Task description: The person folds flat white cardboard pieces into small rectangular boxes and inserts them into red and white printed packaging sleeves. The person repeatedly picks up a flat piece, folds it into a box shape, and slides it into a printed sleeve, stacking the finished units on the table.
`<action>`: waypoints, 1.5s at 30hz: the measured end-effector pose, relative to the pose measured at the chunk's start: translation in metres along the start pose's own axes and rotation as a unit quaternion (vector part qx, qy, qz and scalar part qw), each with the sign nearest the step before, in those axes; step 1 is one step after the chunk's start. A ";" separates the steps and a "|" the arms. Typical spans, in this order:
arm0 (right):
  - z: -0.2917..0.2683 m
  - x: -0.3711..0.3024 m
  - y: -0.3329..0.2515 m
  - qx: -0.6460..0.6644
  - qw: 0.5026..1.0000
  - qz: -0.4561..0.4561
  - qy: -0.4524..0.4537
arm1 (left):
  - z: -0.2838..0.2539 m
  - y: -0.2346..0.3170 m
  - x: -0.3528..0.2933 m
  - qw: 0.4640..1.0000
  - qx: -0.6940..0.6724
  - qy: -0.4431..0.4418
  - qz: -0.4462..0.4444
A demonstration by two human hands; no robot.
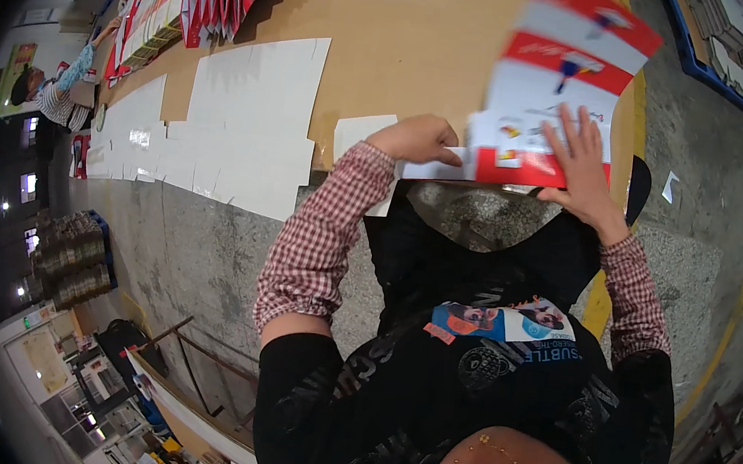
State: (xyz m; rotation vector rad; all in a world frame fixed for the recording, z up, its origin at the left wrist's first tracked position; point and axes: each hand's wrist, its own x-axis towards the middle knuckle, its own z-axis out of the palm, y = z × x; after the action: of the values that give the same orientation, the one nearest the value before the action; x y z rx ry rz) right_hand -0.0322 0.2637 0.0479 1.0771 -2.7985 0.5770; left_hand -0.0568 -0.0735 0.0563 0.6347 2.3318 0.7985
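Folding, apparently: red-and-white printed card [556, 97], upper right of frame | right hand [583, 164] spread flat on it | left hand [417, 136] curled at white flap [438, 170], pinch unclear | next likely needs even pressing | brown tabletop [411, 44] beneath; white sheets [254, 99] upper left

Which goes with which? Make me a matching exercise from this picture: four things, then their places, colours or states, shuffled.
1. Left hand
2. Shirt
3. Card
4. Right hand

A. Red and white
B. Spread open on the card
C. At the card's left end
D. Mostly black

Pairs: 1-C, 2-D, 3-A, 4-B
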 end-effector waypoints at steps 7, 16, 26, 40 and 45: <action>0.025 -0.004 0.004 0.063 0.998 0.010 -0.022 | 0.042 -0.056 -0.076 0.944 -0.193 0.215 -0.157; 0.051 0.073 -0.053 0.214 0.949 -0.208 -0.105 | 0.108 0.012 -0.118 0.906 0.322 0.274 0.026; 0.041 0.059 -0.053 0.234 0.944 -0.168 -0.161 | 0.153 0.009 -0.082 0.456 -0.521 0.686 -0.225; 0.008 0.019 -0.037 0.088 0.992 -0.076 -0.042 | 0.083 0.021 -0.020 0.939 0.131 0.308 0.082; 0.011 0.013 -0.027 0.088 0.995 -0.037 -0.012 | 0.084 0.017 -0.007 0.939 0.150 0.302 0.075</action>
State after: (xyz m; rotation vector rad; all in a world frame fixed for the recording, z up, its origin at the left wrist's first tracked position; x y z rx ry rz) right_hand -0.0233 0.2329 0.0492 1.2212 -2.7560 0.8193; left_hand 0.0082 -0.0334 0.0157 0.7867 3.0366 0.7897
